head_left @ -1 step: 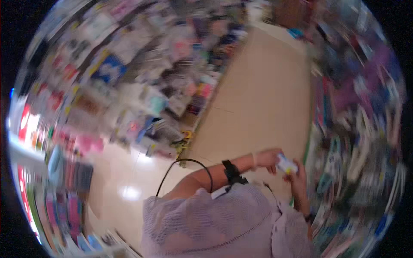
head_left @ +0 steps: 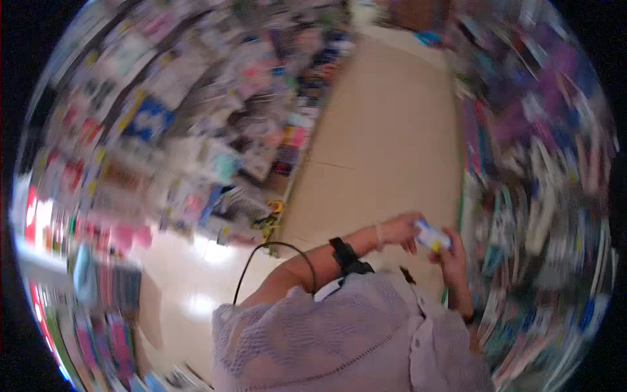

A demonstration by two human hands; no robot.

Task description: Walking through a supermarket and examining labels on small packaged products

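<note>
Floor (head_left: 372,144): smooth, glossy, throwing back light in bright patches. Knit top (head_left: 307,333): openwork cloth, matt, textured. Wrist strap (head_left: 343,256): dark, matt; material undetermined. Cable (head_left: 268,244): smooth, plastic-looking. Small pack (head_left: 431,236): smooth-looking; blur leaves paper or plastic undetermined.

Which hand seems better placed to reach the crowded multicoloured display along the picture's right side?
Probably the right hand: it is nearer that display, while the left hand lies beyond the small oblong white-and-blue item.

The small white-and-blue package (head_left: 432,235) is too blurred to identify — partly covered by the right hand (head_left: 452,252); the lower edge crops the lavender knit top (head_left: 313,336).
</note>
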